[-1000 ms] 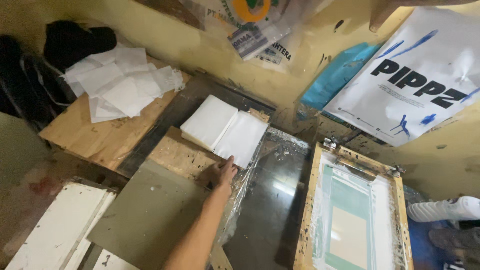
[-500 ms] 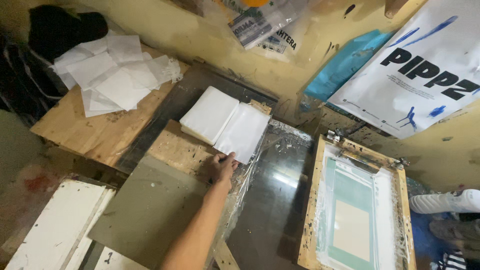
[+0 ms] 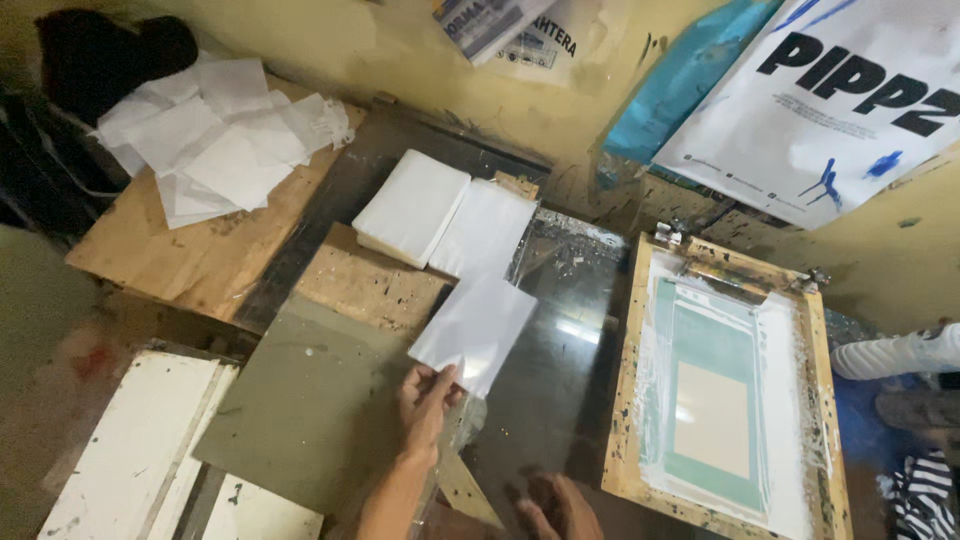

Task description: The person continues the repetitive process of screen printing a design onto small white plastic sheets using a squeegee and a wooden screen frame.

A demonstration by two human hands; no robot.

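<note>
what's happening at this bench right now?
A person's left hand holds a white sheet by its near corner, lifted over the dark glass worktop. The right hand hovers low over the glass, holding nothing. Beyond sit a stack of white sheets and a loose sheet beside it. To the right lies a wooden-framed printing screen, smeared with white ink.

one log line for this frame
left hand: holds white sheet | right hand: empty, low | sheet stack | screen frame right
</note>
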